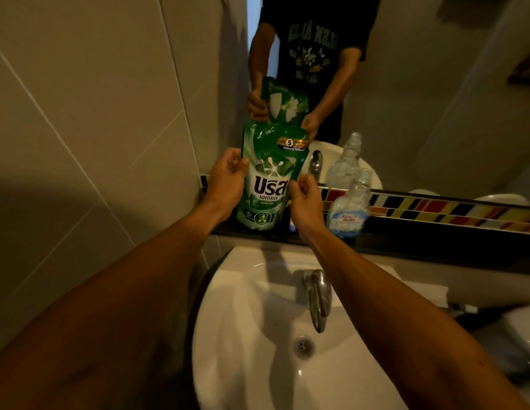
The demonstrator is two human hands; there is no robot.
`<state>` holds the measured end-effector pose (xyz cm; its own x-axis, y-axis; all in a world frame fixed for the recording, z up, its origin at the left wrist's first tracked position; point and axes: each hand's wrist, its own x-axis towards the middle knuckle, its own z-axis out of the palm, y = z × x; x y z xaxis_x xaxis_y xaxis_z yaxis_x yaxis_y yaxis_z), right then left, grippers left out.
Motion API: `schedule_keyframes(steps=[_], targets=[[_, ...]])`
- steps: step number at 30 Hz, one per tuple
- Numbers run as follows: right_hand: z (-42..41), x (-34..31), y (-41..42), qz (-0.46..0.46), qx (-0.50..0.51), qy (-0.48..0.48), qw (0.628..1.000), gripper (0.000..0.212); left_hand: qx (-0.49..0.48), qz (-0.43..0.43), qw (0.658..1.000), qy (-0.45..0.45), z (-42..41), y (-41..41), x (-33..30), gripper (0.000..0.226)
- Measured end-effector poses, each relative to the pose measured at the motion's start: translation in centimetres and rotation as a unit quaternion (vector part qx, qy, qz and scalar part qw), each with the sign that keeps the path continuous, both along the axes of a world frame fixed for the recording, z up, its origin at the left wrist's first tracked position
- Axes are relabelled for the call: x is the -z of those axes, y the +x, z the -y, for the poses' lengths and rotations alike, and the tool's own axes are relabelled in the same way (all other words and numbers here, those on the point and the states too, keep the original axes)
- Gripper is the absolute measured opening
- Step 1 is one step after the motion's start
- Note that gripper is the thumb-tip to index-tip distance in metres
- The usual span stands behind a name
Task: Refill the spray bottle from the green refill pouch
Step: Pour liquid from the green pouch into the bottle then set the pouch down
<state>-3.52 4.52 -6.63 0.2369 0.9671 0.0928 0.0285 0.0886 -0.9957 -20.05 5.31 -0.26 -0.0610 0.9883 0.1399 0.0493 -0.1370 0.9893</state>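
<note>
The green refill pouch (266, 179) stands upright on the dark ledge (405, 241) behind the sink, against the mirror. My left hand (226, 180) grips its left edge and my right hand (305, 199) pinches its right edge about halfway up. Just right of the pouch stands the clear spray bottle (351, 205) with a blue and white label; no spray head shows on its narrow neck. Neither hand touches the bottle.
A white basin (243, 350) with a chrome tap (317, 297) and drain lies below the ledge. The mirror (435, 84) above reflects the pouch, the bottle and a person's torso. A coloured mosaic strip (450, 210) runs along the ledge. Tiled wall stands at left.
</note>
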Motion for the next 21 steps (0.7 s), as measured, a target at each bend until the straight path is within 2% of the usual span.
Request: schedule_keyframes(steps=[6, 9, 12, 16, 21], targets=[[5.9, -3.6, 4.5, -0.073, -0.008, -0.012, 0.997, 0.024, 0.08, 0.034, 0.995, -0.048, 2.3, 5.4, -3.8, 0.01], [8.4, -4.5, 6.9, -0.089, -0.032, 0.021, 0.995, 0.053, 0.093, 0.032, 0.993, -0.07, 3.2, 7.9, -5.4, 0.009], [9.8, -4.9, 8.5, -0.057, -0.064, 0.044, 0.995, 0.078, 0.089, 0.019, 0.992, -0.089, 3.7, 9.6, -6.4, 0.012], [11.2, -4.4, 9.6, -0.049, -0.076, 0.07, 0.993, 0.088, 0.076, -0.007, 0.99, -0.122, 4.3, 11.7, -7.3, 0.01], [11.5, -3.4, 10.2, -0.064, -0.085, 0.074, 0.992, 0.087, 0.049, -0.013, 0.986, -0.16, 4.6, 12.9, -7.0, 0.011]])
